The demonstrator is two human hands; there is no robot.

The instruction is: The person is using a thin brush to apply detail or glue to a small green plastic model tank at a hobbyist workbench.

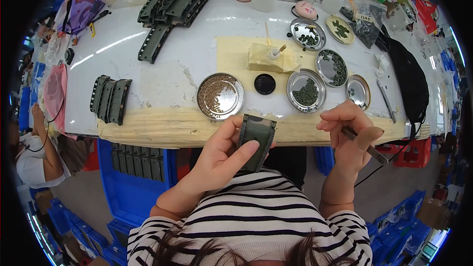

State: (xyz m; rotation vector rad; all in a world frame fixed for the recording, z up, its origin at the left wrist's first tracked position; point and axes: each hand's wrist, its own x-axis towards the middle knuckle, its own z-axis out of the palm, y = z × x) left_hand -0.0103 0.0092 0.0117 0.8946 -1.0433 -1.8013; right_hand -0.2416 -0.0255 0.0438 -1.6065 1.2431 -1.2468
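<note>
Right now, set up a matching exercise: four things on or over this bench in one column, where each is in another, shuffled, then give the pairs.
Things:
1. green strap piece
2. tweezers
3. brown-bead dish
4. black lid

Places:
A. flat on the table, between two metal dishes
B. in the right hand
C. in the left hand
D. on the table, just beyond the strap piece

Pairs: 1-C, 2-B, 3-D, 4-A
</note>
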